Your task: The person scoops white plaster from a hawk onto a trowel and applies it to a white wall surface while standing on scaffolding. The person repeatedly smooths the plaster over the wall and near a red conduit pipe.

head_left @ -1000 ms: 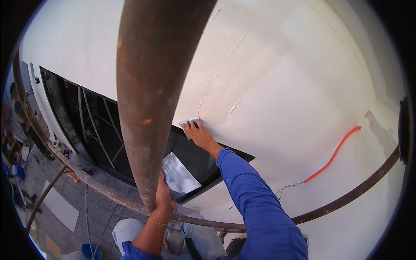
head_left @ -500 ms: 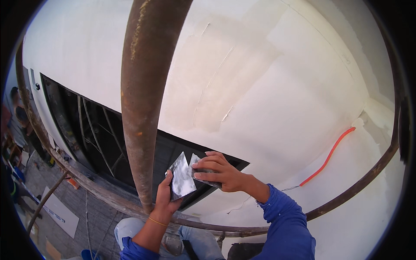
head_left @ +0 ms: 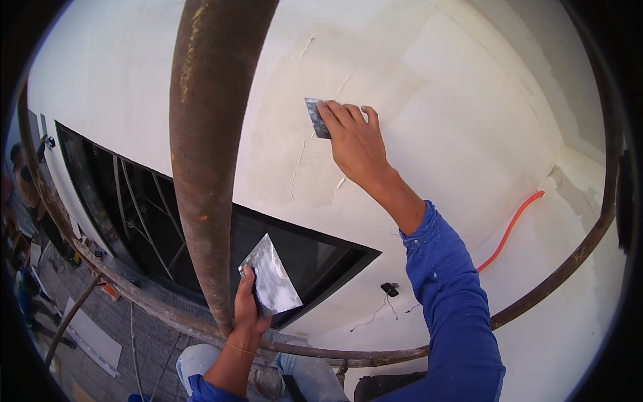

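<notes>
My right hand (head_left: 353, 137) is stretched out to the wall, its fingers closed on a small metal putty scraper (head_left: 317, 118) that lies against the surface. Under and around the blade run thin raised ridges of filler (head_left: 300, 162) on a damp-looking, beige-tinted patch of the white wall (head_left: 395, 154). Lower down, my left hand (head_left: 249, 309) grips a wider, shiny metal blade (head_left: 270, 278) smeared with whitish filler, thumb on its face. That blade is held away from the wall, before the dark window.
A thick rusty scaffold pole (head_left: 207, 154) rises close in front, left of my hands. A curved rail (head_left: 375, 358) crosses below. A dark-framed window (head_left: 321, 251), red conduit (head_left: 510, 231) and loose wires (head_left: 375, 315) are on the wall. People (head_left: 30, 181) stand far left below.
My right hand has moved up and away from the left blade to the wall, carrying the scraper. The left hand still holds its blade, a little lower and turned. A dark wall fitting has come into view.
</notes>
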### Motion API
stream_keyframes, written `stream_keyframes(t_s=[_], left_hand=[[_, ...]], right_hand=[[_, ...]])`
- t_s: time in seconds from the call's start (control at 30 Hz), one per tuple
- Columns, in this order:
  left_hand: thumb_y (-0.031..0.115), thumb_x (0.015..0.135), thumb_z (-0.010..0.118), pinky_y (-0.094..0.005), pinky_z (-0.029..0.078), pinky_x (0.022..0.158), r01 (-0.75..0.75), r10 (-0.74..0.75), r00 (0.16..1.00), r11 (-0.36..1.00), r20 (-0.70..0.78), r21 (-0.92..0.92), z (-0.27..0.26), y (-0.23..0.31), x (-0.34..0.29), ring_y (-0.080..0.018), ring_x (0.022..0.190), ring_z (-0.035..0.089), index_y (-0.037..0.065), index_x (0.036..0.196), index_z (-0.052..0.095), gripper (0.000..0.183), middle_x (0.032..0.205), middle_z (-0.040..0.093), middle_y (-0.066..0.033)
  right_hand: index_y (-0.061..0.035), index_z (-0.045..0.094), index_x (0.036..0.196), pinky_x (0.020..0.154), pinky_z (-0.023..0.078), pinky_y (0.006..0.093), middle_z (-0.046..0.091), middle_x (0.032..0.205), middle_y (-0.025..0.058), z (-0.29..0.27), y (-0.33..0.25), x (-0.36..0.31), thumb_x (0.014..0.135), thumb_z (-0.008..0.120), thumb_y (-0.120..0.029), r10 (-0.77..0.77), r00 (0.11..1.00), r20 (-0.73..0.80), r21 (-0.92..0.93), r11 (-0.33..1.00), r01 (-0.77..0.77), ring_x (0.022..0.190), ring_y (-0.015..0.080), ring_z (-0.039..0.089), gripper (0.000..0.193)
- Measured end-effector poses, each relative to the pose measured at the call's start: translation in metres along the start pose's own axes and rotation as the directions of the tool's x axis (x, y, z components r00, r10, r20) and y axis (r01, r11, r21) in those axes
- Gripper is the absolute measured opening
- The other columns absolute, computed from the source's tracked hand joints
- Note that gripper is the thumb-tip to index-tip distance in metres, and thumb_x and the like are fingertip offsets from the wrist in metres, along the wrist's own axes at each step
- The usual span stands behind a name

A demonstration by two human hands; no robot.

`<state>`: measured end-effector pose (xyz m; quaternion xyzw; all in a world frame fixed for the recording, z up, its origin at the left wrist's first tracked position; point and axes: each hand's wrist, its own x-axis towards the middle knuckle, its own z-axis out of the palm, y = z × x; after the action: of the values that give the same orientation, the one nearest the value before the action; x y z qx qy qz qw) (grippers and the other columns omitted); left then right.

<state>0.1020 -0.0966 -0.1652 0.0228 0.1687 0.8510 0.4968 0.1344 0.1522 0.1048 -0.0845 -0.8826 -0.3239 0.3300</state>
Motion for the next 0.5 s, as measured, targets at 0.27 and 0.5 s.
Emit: stream_keyframes(t_s=[0.27,0.5], left_hand=[[0.041,0.107,0.054,-0.0401,0.056,0.095,0.001,-0.001,1.000,1.000,0.009,-0.014,-0.009,0.000,0.005,-0.0208,0.107,0.069,0.009,0.133,0.056,0.041,0.118,0.069,-0.0050],[0.040,0.107,0.054,-0.0392,0.059,0.090,0.013,-0.023,0.990,0.998,-0.142,-0.068,0.006,-0.002,-0.001,-0.0203,0.100,0.072,0.009,0.128,0.059,0.038,0.113,0.071,-0.0046]], right_hand=[[-0.0093,0.061,0.135,0.104,0.036,0.0564,0.063,0.130,0.0032,0.021,0.045,0.150,0.088,0.059,-0.004,0.170,0.951,-0.260,-0.261,0.935,-0.238,0.119,0.0248,0.058,0.047],[-0.0061,0.067,0.118,0.103,0.035,0.0551,0.066,0.116,0.0059,0.034,0.047,0.162,0.087,0.060,-0.011,0.053,0.964,-0.262,-0.247,0.962,-0.120,0.112,0.0256,0.060,0.033]])
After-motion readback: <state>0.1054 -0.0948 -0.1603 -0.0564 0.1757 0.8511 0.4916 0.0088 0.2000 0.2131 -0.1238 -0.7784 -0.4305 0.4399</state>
